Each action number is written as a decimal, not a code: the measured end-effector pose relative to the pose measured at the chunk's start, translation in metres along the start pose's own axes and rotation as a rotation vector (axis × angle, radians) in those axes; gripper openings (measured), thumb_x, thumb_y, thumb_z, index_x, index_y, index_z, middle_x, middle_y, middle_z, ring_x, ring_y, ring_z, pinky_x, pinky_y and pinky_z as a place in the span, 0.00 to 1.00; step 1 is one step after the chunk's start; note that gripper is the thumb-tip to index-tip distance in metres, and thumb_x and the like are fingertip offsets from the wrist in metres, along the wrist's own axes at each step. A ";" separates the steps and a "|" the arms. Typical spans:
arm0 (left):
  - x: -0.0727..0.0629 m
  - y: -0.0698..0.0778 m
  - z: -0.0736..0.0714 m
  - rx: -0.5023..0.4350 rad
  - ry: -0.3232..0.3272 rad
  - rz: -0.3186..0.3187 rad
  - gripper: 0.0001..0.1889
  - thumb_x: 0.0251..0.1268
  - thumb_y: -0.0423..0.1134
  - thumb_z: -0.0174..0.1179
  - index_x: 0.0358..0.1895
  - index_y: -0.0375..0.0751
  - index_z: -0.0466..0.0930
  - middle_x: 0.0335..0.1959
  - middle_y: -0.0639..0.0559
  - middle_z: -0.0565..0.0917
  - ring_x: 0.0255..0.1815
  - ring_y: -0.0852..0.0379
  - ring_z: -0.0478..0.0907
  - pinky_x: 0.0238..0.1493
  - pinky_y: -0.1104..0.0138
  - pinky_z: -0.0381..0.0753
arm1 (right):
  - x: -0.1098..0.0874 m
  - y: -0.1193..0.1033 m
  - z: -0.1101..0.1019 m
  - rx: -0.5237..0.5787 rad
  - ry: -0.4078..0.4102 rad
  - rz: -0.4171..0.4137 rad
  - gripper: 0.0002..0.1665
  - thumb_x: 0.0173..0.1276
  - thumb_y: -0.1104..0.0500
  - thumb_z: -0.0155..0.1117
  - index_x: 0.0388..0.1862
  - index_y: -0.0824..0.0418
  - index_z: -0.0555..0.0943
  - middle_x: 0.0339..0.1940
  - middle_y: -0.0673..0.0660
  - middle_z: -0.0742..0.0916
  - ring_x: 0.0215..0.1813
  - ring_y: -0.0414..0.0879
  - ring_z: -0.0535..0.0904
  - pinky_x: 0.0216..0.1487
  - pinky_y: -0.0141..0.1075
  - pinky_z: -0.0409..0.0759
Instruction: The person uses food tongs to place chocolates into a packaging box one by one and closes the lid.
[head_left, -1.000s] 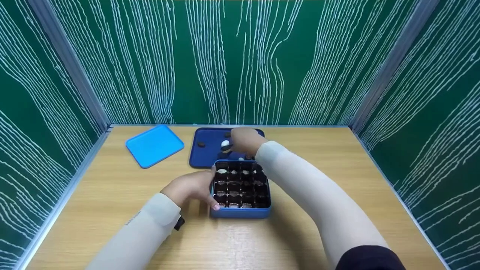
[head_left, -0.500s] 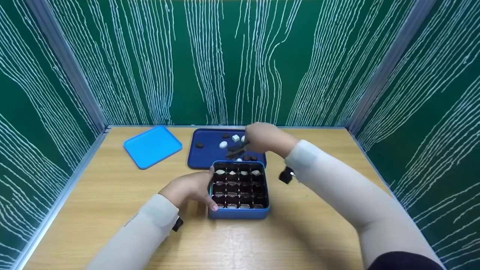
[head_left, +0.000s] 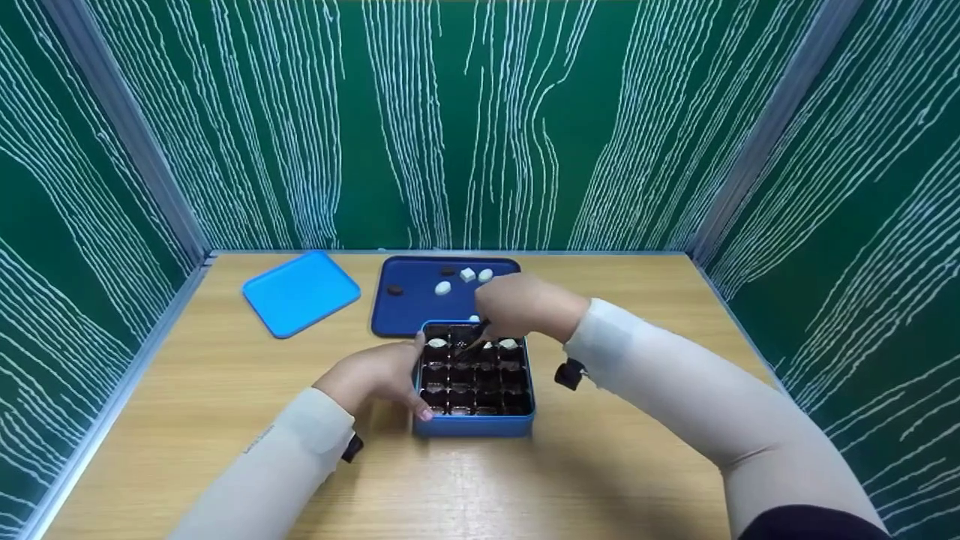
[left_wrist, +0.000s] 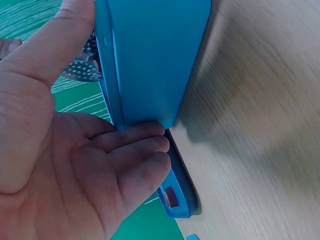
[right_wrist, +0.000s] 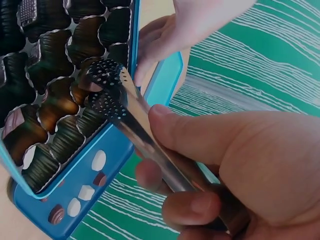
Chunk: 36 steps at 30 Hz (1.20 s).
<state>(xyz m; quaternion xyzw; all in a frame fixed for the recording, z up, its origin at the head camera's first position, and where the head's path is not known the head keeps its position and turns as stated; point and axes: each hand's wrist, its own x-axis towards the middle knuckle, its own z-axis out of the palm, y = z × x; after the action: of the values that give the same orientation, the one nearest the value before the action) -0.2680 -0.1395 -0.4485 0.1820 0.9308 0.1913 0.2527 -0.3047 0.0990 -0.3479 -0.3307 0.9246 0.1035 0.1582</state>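
Observation:
My left hand (head_left: 379, 375) grips the left side of a blue box (head_left: 474, 427), thumb over its near corner and fingers along the far end. A dark brown insert (head_left: 476, 375) divides the box into small compartments. White pieces of candy (head_left: 508, 344) sit in a row near the back. My right hand (head_left: 517, 304) holds metal tongs (right_wrist: 161, 160), thumb on one arm and fingers under the other. The perforated tong heads (right_wrist: 106, 75) are close together, low over the back-left compartments. I cannot tell whether they pinch a piece.
Behind the box lies a dark blue tray (head_left: 416, 311). On it are white candies (head_left: 443, 288) and brown chocolates (head_left: 394, 289). A light blue lid-like tray (head_left: 300, 296) lies at the back left. Green walls with white streaks enclose the table (head_left: 187, 420).
My right hand first shifts right over the dark tray, then comes down toward me, bringing the tongs from the tray to the box compartments. The left hand keeps its grip on the box.

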 end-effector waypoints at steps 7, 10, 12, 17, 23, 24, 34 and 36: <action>-0.002 0.000 0.000 -0.026 -0.001 -0.007 0.82 0.48 0.56 0.92 0.95 0.35 0.36 0.93 0.35 0.60 0.90 0.39 0.67 0.92 0.47 0.68 | 0.012 -0.016 -0.001 -0.098 0.008 0.036 0.16 0.81 0.48 0.76 0.37 0.57 0.87 0.29 0.49 0.85 0.30 0.43 0.75 0.38 0.42 0.85; -0.004 0.000 -0.001 -0.040 0.000 -0.008 0.81 0.49 0.55 0.92 0.95 0.36 0.37 0.93 0.36 0.60 0.90 0.40 0.68 0.91 0.48 0.69 | 0.016 -0.025 0.000 -0.145 0.011 0.046 0.13 0.80 0.49 0.78 0.41 0.57 0.89 0.28 0.49 0.85 0.29 0.43 0.76 0.41 0.44 0.91; -0.005 0.000 -0.002 -0.049 0.000 -0.010 0.81 0.49 0.55 0.92 0.95 0.37 0.37 0.93 0.36 0.60 0.90 0.40 0.68 0.92 0.47 0.68 | 0.021 -0.031 0.000 -0.176 0.005 0.045 0.12 0.79 0.51 0.78 0.41 0.57 0.89 0.26 0.48 0.83 0.28 0.43 0.75 0.40 0.43 0.92; -0.005 -0.001 -0.003 -0.060 -0.003 -0.021 0.81 0.50 0.56 0.92 0.96 0.39 0.37 0.94 0.38 0.59 0.92 0.41 0.65 0.93 0.46 0.65 | 0.030 -0.044 0.003 -0.248 -0.036 0.036 0.10 0.84 0.57 0.70 0.37 0.57 0.86 0.21 0.48 0.78 0.24 0.42 0.73 0.32 0.38 0.85; -0.003 -0.002 -0.001 -0.065 0.000 -0.011 0.80 0.50 0.56 0.92 0.96 0.38 0.38 0.93 0.37 0.61 0.92 0.41 0.65 0.93 0.47 0.64 | 0.032 -0.048 -0.001 -0.258 -0.081 0.072 0.16 0.85 0.59 0.65 0.31 0.54 0.79 0.20 0.48 0.74 0.25 0.43 0.71 0.31 0.38 0.79; -0.002 -0.002 0.000 -0.066 0.004 -0.004 0.80 0.50 0.56 0.92 0.95 0.37 0.38 0.93 0.37 0.62 0.91 0.41 0.67 0.93 0.47 0.66 | 0.031 -0.047 -0.003 -0.251 -0.084 0.078 0.17 0.85 0.59 0.65 0.30 0.54 0.78 0.20 0.48 0.73 0.25 0.43 0.71 0.31 0.38 0.78; -0.003 -0.004 0.002 -0.081 0.022 0.010 0.80 0.50 0.55 0.93 0.95 0.36 0.40 0.92 0.38 0.65 0.89 0.44 0.70 0.91 0.49 0.70 | 0.015 -0.014 -0.031 -0.056 -0.022 0.109 0.21 0.81 0.42 0.75 0.33 0.54 0.83 0.27 0.46 0.81 0.28 0.41 0.74 0.34 0.37 0.80; -0.003 -0.004 0.001 -0.072 0.018 0.003 0.80 0.50 0.56 0.92 0.95 0.36 0.40 0.92 0.38 0.65 0.89 0.43 0.69 0.91 0.49 0.69 | 0.015 -0.008 -0.031 0.022 0.029 0.117 0.19 0.82 0.44 0.74 0.36 0.56 0.86 0.28 0.48 0.85 0.28 0.42 0.76 0.40 0.41 0.85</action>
<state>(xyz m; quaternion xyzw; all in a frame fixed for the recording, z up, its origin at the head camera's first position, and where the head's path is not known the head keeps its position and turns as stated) -0.2659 -0.1437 -0.4502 0.1725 0.9253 0.2270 0.2502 -0.3175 0.0754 -0.3249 -0.2758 0.9456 0.0974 0.1422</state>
